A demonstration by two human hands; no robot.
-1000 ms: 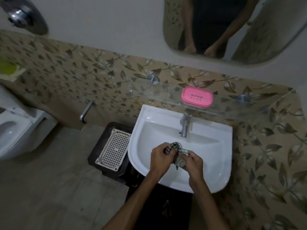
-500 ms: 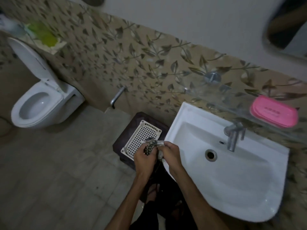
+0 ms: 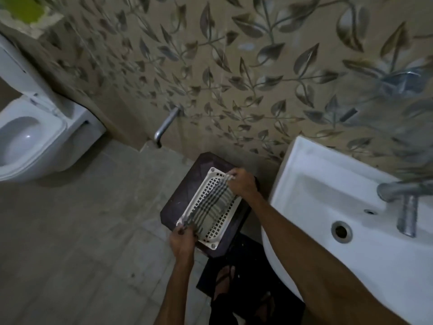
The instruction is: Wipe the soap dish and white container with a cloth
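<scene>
Head view, looking down: nearest the camera, two bare forearms reach forward to a white container [image 3: 212,233], a shallow perforated basket that lies on a dark stool [image 3: 185,195]. The container serves as the landmark here. A foot in a sandal [image 3: 226,275] stands on the floor just nearer than it, below the stool's near edge.

A checked cloth [image 3: 210,202] is stretched lengthwise over the container, running from its near left corner to its far right corner and lying on the mesh. The left hand [image 3: 181,240] is at the container's near left corner, fingers curled round that end of the cloth. The right hand [image 3: 241,182] is at the container's far edge, fingertips pinching the other end of the cloth. Both hands are closed on the cloth, which looks taut between them.

Right of the container, just beside the stool, stands a white washbasin [image 3: 328,207] with a metal tap [image 3: 407,202] and a drain hole. Beyond the container a bent metal pipe [image 3: 165,124] comes out of the leaf-patterned tiled wall [image 3: 234,66]. Far to the container's left, well apart, is a white toilet [image 3: 30,137] with its lid up. The soap dish does not show in this view.
</scene>
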